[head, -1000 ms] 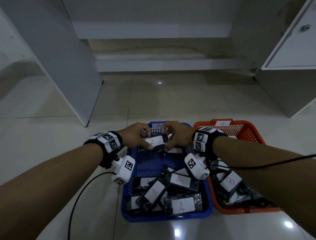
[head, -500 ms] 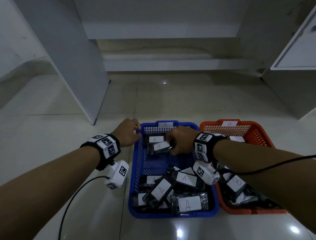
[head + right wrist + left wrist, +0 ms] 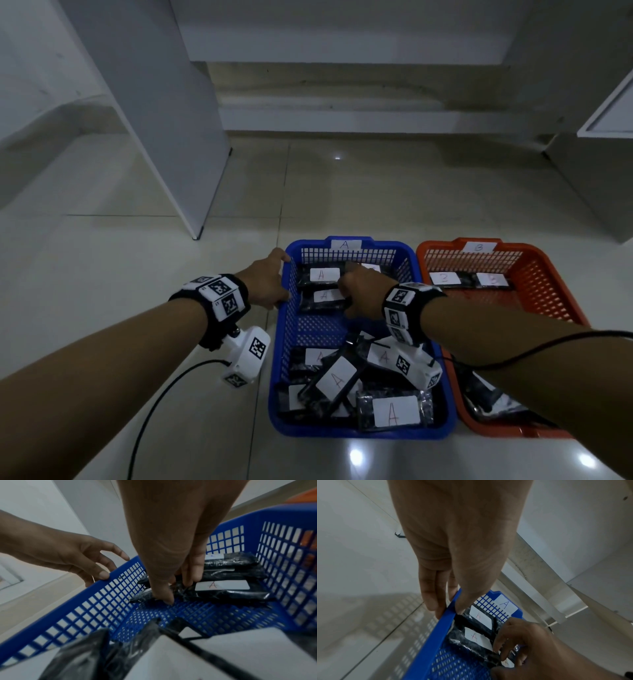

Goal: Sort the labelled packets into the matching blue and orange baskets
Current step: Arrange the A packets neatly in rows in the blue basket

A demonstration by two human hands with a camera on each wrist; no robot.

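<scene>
The blue basket [image 3: 281, 346], tagged A, holds several black packets with white A labels. Beside it on the right stands the orange basket [image 3: 544, 274], tagged B, with B packets [image 3: 445, 278] inside. My right hand [image 3: 346, 292] reaches into the far end of the blue basket. There it grips one A packet [image 3: 322, 297] by its right end, thumb at the near edge, the packet lying on the mesh floor [image 3: 471, 639]. My left hand [image 3: 283, 277] rests on the basket's far left rim [image 3: 448, 609]. Its thumb is on the rim and its fingers lie loosely straight outside.
Another A packet [image 3: 323, 274] lies just beyond the held one against the far wall. A heap of A packets [image 3: 394, 411] fills the near end. A white cabinet panel [image 3: 164, 137] stands on the tiled floor at the left and a cupboard [image 3: 603, 171] at the right.
Both hands held the A packet above the basket. The left hand has let go and moved to the left rim. The right hand has brought the packet down onto the basket floor.
</scene>
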